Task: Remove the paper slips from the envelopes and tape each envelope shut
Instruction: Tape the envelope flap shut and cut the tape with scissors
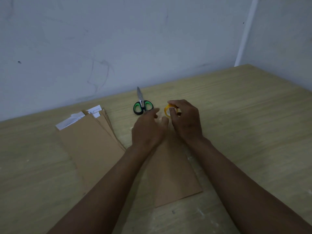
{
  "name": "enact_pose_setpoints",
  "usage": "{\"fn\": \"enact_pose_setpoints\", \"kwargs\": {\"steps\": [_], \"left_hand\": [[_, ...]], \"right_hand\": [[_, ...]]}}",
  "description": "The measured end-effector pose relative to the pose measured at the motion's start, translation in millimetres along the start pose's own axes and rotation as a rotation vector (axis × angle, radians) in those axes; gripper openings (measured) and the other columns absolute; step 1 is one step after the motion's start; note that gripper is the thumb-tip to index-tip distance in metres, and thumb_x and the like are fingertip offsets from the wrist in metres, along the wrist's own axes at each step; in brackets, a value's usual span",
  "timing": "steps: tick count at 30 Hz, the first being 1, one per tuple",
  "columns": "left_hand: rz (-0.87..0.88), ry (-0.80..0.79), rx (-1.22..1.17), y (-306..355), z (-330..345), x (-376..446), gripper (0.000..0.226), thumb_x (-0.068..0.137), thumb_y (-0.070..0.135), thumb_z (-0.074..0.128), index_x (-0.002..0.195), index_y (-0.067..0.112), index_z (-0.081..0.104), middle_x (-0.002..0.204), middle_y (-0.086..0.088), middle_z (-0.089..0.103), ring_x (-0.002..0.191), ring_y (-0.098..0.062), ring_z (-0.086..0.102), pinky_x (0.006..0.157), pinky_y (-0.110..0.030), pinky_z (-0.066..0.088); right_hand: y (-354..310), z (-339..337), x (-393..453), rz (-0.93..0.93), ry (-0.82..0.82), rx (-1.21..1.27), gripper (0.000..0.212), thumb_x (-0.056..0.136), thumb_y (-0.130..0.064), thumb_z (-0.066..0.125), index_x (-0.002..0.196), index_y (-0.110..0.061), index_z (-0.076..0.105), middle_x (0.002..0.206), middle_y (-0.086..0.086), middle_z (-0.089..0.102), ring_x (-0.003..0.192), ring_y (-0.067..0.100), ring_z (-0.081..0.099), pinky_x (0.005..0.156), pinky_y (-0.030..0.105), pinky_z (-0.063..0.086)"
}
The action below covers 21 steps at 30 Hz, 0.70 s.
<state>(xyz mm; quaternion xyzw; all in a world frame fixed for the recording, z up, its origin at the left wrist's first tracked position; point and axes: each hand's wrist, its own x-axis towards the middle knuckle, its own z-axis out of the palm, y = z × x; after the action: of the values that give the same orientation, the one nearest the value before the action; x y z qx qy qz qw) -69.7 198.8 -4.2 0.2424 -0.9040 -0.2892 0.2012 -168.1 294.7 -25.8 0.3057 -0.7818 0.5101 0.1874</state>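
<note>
A single brown envelope [173, 176] lies flat on the wooden table [244, 119] under my forearms, its top end hidden by my hands. My right hand [185, 120] grips a small yellow roll of clear tape [168, 110] above that top end. My left hand [148, 130] hovers just left of the roll with fingers extended toward it; whether it pinches the tape's end cannot be seen. A stack of several brown envelopes [91, 142] lies to the left, with white paper slips [70, 121] sticking out of their tops.
Green-handled scissors [142, 105] lie shut behind my left hand, blades pointing at the wall [118, 48]. The wall runs along the table's far edge and meets a side wall at the right corner.
</note>
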Motion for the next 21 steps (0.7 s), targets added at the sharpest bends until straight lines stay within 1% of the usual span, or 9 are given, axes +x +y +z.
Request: {"fn": "enact_pose_setpoints", "kwargs": {"steps": [2,4,5,8,10,13,17,19,21], "left_hand": [[0.029,0.050,-0.156,3,-6,10,0.052,0.084,0.044,0.068,0.132,0.024,0.062,0.103,0.010,0.066,0.092,-0.010,0.064,0.082,-0.029,0.054],[0.071,0.005,-0.222,2,-9,19,0.044,0.085,0.027,0.075,0.127,0.020,0.066,0.098,0.007,0.067,0.084,-0.007,0.064,0.080,-0.025,0.054],[0.049,-0.028,-0.259,1,-10,23,0.039,0.085,0.021,0.076,0.124,0.018,0.069,0.097,0.005,0.070,0.082,-0.006,0.065,0.079,-0.024,0.054],[-0.085,-0.054,-0.447,-10,-13,32,0.021,0.083,0.014,0.078,0.104,0.012,0.075,0.086,-0.005,0.075,0.077,-0.013,0.069,0.076,-0.032,0.057],[-0.176,-0.075,-0.568,-16,-16,31,0.014,0.081,0.010,0.080,0.095,0.007,0.075,0.086,-0.015,0.075,0.074,-0.017,0.068,0.073,-0.034,0.054],[-0.288,-0.096,-0.686,-24,-22,24,0.015,0.078,0.006,0.083,0.089,0.005,0.073,0.084,-0.016,0.073,0.072,-0.018,0.064,0.072,-0.033,0.053],[-0.331,-0.082,-0.762,-34,-30,24,0.017,0.074,-0.007,0.080,0.080,0.006,0.072,0.077,-0.016,0.069,0.073,-0.026,0.061,0.076,-0.040,0.052],[-0.324,-0.095,-0.748,-37,-34,26,0.018,0.074,-0.007,0.080,0.079,0.008,0.072,0.076,-0.013,0.071,0.074,-0.026,0.062,0.076,-0.039,0.053],[-0.337,-0.104,-0.742,-41,-38,29,0.016,0.075,-0.005,0.080,0.081,0.006,0.072,0.076,-0.013,0.071,0.073,-0.025,0.062,0.072,-0.034,0.053]], "right_hand": [[-2,3,3,0.005,-0.046,0.030,0.033,0.083,-0.016,0.058,0.112,-0.015,0.073,0.111,0.001,0.071,0.099,0.019,0.066,0.082,0.043,0.057],[-4,6,6,0.003,-0.087,0.044,0.033,0.082,-0.018,0.058,0.112,-0.017,0.072,0.110,-0.002,0.072,0.097,0.017,0.067,0.079,0.041,0.057],[-4,8,8,-0.003,-0.108,0.058,0.031,0.082,-0.017,0.059,0.110,-0.017,0.073,0.108,-0.003,0.073,0.095,0.015,0.067,0.079,0.040,0.058],[-6,11,11,0.024,-0.166,0.124,0.026,0.080,-0.015,0.063,0.104,-0.020,0.075,0.102,-0.008,0.073,0.092,0.007,0.067,0.076,0.029,0.056],[-10,12,18,0.122,-0.185,0.214,0.027,0.080,-0.018,0.057,0.100,-0.019,0.076,0.098,-0.010,0.073,0.092,0.005,0.066,0.077,0.024,0.054],[-16,23,36,0.270,-0.288,0.258,0.031,0.088,-0.017,0.048,0.097,-0.015,0.078,0.099,-0.003,0.075,0.098,0.011,0.067,0.086,0.027,0.053],[-24,45,60,0.380,-0.478,0.269,0.030,0.090,-0.020,0.049,0.090,-0.020,0.079,0.101,-0.001,0.076,0.100,0.013,0.067,0.092,0.035,0.053],[-26,52,66,0.409,-0.555,0.228,0.028,0.091,-0.022,0.051,0.088,-0.018,0.078,0.099,0.000,0.076,0.097,0.015,0.067,0.087,0.033,0.053],[-27,59,71,0.340,-0.595,0.075,0.026,0.091,-0.028,0.055,0.085,-0.013,0.076,0.092,0.004,0.074,0.089,0.021,0.066,0.073,0.032,0.049]]}}
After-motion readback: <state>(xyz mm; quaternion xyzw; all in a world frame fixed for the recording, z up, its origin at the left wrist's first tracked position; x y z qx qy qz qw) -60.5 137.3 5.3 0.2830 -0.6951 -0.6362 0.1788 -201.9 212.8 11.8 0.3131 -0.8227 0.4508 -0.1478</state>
